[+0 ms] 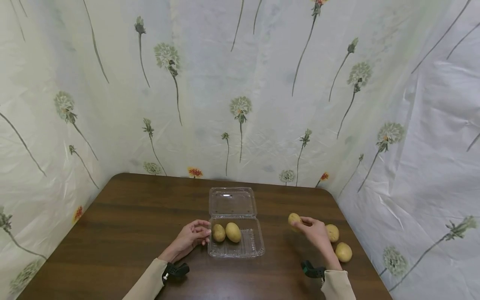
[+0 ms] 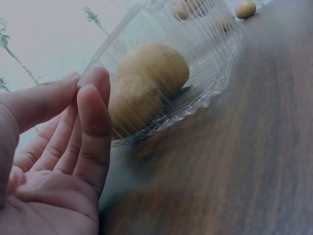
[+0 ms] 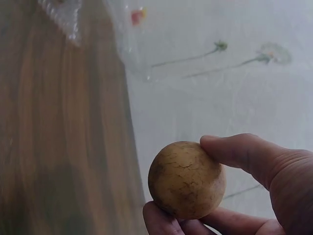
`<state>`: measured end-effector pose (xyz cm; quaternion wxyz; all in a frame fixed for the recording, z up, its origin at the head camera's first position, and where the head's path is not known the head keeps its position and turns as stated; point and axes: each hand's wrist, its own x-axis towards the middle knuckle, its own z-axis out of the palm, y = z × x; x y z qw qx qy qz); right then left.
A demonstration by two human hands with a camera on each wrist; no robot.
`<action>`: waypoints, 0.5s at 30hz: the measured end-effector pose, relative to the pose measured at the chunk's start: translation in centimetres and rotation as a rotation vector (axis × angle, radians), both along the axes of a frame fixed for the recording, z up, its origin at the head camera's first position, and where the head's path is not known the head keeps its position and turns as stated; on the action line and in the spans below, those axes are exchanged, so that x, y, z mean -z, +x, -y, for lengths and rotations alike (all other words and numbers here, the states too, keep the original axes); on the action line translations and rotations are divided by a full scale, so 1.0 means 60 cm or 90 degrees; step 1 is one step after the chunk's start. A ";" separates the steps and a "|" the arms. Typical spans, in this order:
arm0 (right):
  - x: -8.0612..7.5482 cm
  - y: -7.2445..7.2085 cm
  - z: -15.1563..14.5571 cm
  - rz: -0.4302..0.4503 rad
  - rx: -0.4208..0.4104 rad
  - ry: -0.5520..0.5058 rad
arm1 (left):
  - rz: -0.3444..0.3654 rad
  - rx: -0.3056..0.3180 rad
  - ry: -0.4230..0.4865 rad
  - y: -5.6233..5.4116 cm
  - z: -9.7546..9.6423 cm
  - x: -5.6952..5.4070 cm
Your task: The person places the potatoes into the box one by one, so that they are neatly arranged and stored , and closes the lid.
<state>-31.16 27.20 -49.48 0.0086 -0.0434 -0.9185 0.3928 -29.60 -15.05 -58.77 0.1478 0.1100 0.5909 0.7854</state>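
A clear plastic clamshell container [image 1: 250, 241] lies on the table with its lid [image 1: 232, 203] folded back. Two potatoes, one smaller [image 1: 218, 233] and one larger [image 1: 233, 232], sit side by side in its left half. My left hand [image 1: 189, 239] pinches the container's left rim between thumb and fingers, as the left wrist view shows up close. Off to the right of the container, my right hand [image 1: 316, 233] holds another potato [image 3: 187, 180] above the table, gripped between thumb and fingertips.
Two more potatoes [image 1: 332, 233] [image 1: 343, 252] lie near the right edge of the brown wooden table [image 1: 150, 216], close beside my right wrist. A flower-patterned curtain [image 1: 210, 104] hangs behind the table and along both sides.
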 end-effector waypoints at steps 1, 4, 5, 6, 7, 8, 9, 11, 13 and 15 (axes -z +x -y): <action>-0.002 -0.001 0.004 0.000 -0.003 -0.001 | -0.003 0.001 0.000 0.000 0.000 0.000; -0.006 -0.005 0.015 -0.003 -0.006 -0.008 | -0.010 0.006 0.001 -0.001 0.000 0.002; -0.007 -0.006 0.018 -0.006 -0.007 -0.011 | -0.012 0.008 0.002 -0.001 0.001 0.003; -0.007 -0.007 0.021 -0.008 -0.008 -0.015 | -0.011 0.008 0.002 -0.001 0.000 0.003; -0.006 -0.008 0.023 -0.009 -0.007 -0.019 | -0.009 0.009 0.003 -0.001 0.000 0.003; -0.006 -0.009 0.025 -0.011 -0.006 -0.020 | -0.006 0.009 0.004 -0.001 0.000 0.003; -0.006 -0.009 0.027 -0.013 -0.007 -0.020 | -0.004 0.008 0.005 -0.001 0.000 0.003; -0.005 -0.011 0.032 -0.016 -0.009 -0.020 | -0.003 0.009 0.005 -0.001 0.000 0.003; -0.006 -0.011 0.038 -0.017 -0.011 -0.022 | -0.005 0.008 0.006 -0.001 0.000 0.002; -0.008 -0.011 0.044 -0.018 -0.015 -0.024 | -0.011 0.007 0.005 -0.002 0.001 0.002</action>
